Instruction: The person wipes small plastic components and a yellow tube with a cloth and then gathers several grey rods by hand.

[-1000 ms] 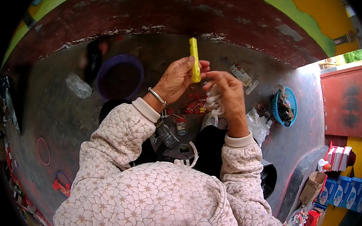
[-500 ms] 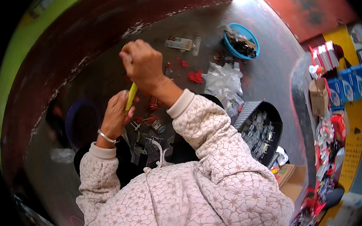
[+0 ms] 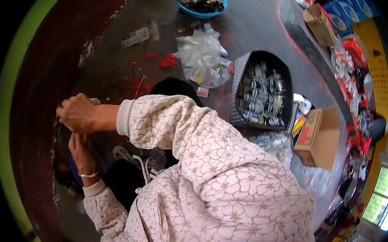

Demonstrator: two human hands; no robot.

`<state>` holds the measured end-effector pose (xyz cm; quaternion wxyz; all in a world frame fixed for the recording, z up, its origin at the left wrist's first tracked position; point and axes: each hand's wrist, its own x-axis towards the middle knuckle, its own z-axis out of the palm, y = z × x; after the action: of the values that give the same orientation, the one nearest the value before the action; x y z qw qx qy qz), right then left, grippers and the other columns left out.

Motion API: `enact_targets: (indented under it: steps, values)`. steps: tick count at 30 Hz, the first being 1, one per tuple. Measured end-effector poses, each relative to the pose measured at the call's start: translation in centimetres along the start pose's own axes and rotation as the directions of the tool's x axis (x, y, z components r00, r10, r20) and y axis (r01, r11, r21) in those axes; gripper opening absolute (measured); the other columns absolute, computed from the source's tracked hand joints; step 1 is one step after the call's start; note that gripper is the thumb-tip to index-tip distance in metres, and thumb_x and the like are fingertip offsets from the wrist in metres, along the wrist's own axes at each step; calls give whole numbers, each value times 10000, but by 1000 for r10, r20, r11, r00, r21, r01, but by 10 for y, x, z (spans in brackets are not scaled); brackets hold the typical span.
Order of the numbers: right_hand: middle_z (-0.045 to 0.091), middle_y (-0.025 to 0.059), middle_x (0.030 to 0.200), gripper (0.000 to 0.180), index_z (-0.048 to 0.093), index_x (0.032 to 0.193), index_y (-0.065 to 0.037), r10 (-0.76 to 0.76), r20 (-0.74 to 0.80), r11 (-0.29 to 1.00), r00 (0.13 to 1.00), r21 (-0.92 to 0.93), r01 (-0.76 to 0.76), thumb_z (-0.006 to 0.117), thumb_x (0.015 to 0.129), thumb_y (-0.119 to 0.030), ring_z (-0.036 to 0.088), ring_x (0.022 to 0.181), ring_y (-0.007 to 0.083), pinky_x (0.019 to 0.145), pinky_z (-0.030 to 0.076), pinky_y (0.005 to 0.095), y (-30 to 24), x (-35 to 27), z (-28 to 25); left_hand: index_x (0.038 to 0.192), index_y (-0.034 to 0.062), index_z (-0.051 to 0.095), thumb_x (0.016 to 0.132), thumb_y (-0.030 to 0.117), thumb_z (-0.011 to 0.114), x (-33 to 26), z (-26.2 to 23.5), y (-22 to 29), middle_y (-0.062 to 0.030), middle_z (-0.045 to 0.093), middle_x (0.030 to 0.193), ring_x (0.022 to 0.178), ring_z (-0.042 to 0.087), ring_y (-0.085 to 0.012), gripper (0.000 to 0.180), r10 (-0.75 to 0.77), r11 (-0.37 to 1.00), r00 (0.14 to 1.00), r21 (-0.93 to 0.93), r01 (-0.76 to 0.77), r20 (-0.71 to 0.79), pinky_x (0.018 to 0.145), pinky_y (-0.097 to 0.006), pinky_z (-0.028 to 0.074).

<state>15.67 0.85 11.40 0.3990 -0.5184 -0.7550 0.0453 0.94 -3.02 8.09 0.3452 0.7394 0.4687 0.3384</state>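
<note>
A yellow stick (image 3: 84,137), mostly hidden, was held in the curled left hand (image 3: 82,151), just beside the right hand (image 3: 78,114). The latter was bent into a near fist; what was gripped there could not be told. Plastic bags (image 3: 201,54), a basket (image 3: 200,14), a bin (image 3: 238,95) and an open carton (image 3: 309,136) were spread across the floor (image 3: 257,22).

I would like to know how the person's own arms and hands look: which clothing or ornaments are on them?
The right sleeve and left sleeve are pale pink and textured, with brownish petal outlines and small stars, ending in ribbed cuffs. A silver-coloured bangle circles the left wrist. The right hand and left hand wear no gloves.
</note>
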Motion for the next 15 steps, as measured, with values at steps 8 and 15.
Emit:
enact_targets:
  steps: [8,15]
  values:
    - [633,122,725,274,663,722,-75,367,71,930,928,-35,-365,571,728,-334,625,710,278,606,494,367,44,14,-56,898,34,581,899,247,468,13,-12,43,46,478,695,596,394,-34,241,-164,955,986,-255,153,-22,522,-173,302]
    - [593,66,626,456,620,800,0,341,717,484,608,421,-767,474,845,-430,529,537,121,502,407,251,31,18,-63,870,1,606,817,163,593,28,-20,33,16,549,747,702,471,-50,171,-140,960,982,-262,104,-126,619,-184,381]
